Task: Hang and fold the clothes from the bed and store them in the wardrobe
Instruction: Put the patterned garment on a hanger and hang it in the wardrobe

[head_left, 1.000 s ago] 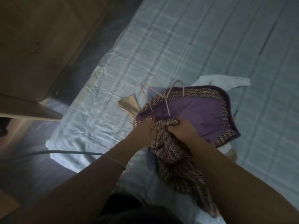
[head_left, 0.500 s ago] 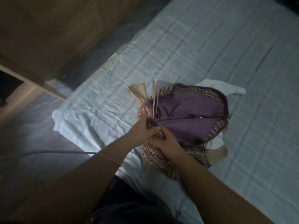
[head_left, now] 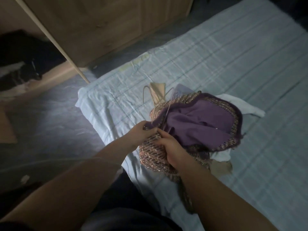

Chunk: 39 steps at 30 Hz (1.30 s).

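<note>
A pink tweed garment with purple lining (head_left: pixel 196 124) lies bunched on the bed (head_left: pixel 216 60) near its left edge. A thin pink hanger (head_left: pixel 156 95) sticks up out of the garment's far side. My left hand (head_left: pixel 141 134) pinches the garment's purple edge beside the hanger wire. My right hand (head_left: pixel 173 147) grips the tweed fabric just to the right of it. White cloth (head_left: pixel 243 105) and beige cloth (head_left: pixel 157 89) lie under and behind the garment. The wooden wardrobe (head_left: pixel 103 27) stands at the upper left, with its door edge (head_left: pixel 55 42) swung open.
Dark clothes (head_left: pixel 25 60) lie on the wardrobe's floor at the left. A grey floor (head_left: pixel 46 117) runs between wardrobe and bed. A brown cardboard piece (head_left: pixel 6 129) lies at the far left. The bed's light checked sheet stretches off to the right.
The view has swung left and up, showing more of the wardrobe. The hanger has turned from edge-on to showing its loop. Both hands stay on the garment's near edge.
</note>
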Tool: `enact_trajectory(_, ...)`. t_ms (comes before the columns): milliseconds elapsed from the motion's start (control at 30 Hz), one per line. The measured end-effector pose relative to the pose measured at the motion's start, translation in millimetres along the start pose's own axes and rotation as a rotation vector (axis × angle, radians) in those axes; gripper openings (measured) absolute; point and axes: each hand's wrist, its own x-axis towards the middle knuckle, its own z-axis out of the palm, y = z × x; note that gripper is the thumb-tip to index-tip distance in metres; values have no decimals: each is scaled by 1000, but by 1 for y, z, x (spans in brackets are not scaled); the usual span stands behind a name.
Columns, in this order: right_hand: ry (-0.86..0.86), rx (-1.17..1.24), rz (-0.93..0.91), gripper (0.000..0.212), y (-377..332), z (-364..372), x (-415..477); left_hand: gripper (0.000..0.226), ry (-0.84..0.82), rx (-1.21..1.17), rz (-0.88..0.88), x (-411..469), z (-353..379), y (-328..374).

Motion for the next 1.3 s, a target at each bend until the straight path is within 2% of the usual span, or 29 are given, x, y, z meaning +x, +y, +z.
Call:
enact_trajectory(200, 7, -115, 37, 55, -7, 6, 21, 25, 67, 0, -4, 14, -18, -8)
enact_trajectory(367, 167, -168, -12, 42, -36, -9, 44, 9, 235, -7, 3, 46, -32, 3)
enact_trajectory(500, 350, -336, -102, 34, -67, -33, 75, 10, 246, 73, -4, 74, -43, 15)
enact_trajectory(600, 420, -426, -212, 30, -87, -54, 104, 8, 243, 126, -5, 93, -50, 17)
enact_trajectory(733, 495, -761, -248, 31, -102, -90, 151, 8, 233, 231, -23, 116, -60, 11)
enact_trajectory(833, 476, -1095, -206, 37, -107, -118, 189, 8, 233, 257, -46, 133, -66, 0)
enact_trajectory(1000, 257, -1432, -84, 45, -103, -150, 243, 12, 277, 286, -99, 157, -72, -26)
enact_trajectory(1167, 252, -1553, -71, 50, -90, -158, 270, 17, 278, 285, -112, 168, -76, -40)
enact_trajectory(1300, 321, -1633, -56, 35, -86, -159, 278, 17, 270, 291, -84, 168, -76, -40)
